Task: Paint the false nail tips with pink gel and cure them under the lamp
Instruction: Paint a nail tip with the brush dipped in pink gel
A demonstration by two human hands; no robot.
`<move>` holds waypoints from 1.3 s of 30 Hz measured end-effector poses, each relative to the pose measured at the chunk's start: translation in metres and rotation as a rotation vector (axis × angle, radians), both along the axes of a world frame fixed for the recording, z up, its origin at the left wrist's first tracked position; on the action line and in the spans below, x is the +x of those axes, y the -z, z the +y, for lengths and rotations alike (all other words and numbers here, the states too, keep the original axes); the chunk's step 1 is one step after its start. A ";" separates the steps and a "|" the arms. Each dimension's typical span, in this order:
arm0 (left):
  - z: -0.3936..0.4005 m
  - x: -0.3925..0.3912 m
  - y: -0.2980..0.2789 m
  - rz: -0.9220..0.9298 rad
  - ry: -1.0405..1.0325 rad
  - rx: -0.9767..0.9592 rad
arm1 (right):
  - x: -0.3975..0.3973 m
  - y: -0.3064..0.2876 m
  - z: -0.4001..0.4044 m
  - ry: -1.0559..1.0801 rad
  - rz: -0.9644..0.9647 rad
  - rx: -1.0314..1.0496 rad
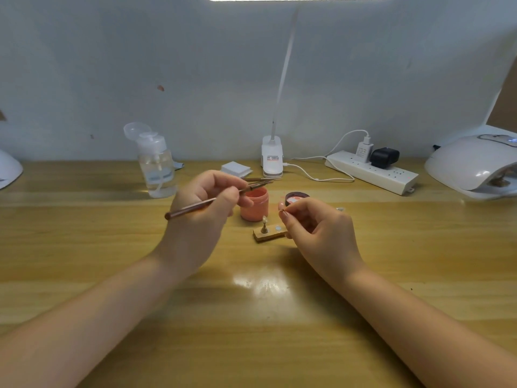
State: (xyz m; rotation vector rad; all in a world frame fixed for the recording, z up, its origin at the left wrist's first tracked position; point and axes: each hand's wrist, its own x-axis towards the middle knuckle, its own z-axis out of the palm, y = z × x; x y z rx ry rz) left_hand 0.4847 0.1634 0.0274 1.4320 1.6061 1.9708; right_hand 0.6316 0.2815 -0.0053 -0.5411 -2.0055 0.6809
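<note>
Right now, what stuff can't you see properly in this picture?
All in the head view:
- What the right hand pinches at its fingertips: too small to tell.
- The brush tip: blurred above the pink jar, with more brushes behind it.
- Inside the curing lamp: cut off by the right edge, its opening too dark.
- The wooden holder: its right end hidden by the right hand.
- The left hand hides its own fingertips.

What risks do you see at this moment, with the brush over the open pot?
The left hand holds the brush with its tip over the open pink gel pot; a nudge might tip it. The right hand pinches a small nail tip that could slip. The wooden stand sits close below.
</note>
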 end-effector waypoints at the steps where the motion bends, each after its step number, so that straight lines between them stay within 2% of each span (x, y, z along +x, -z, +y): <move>1: -0.001 0.004 0.002 0.022 0.023 0.009 | 0.000 0.000 0.000 0.000 0.001 0.000; 7: -0.007 0.015 0.011 0.303 0.040 0.044 | 0.001 -0.001 0.000 0.002 0.007 0.003; 10: -0.008 0.017 0.011 0.356 0.016 0.043 | 0.001 0.000 0.000 0.008 0.011 0.005; 13: -0.007 0.017 0.011 0.332 0.003 0.018 | 0.001 0.000 0.000 0.006 0.018 -0.005; 18: -0.009 0.018 0.010 0.190 0.037 0.025 | 0.001 0.001 0.001 0.006 0.017 -0.015; 26: -0.008 0.020 0.012 0.245 0.036 -0.009 | 0.001 0.001 0.002 0.002 0.005 -0.015; 39: -0.005 0.020 0.012 0.041 0.051 0.025 | 0.000 0.002 0.003 -0.007 0.014 -0.052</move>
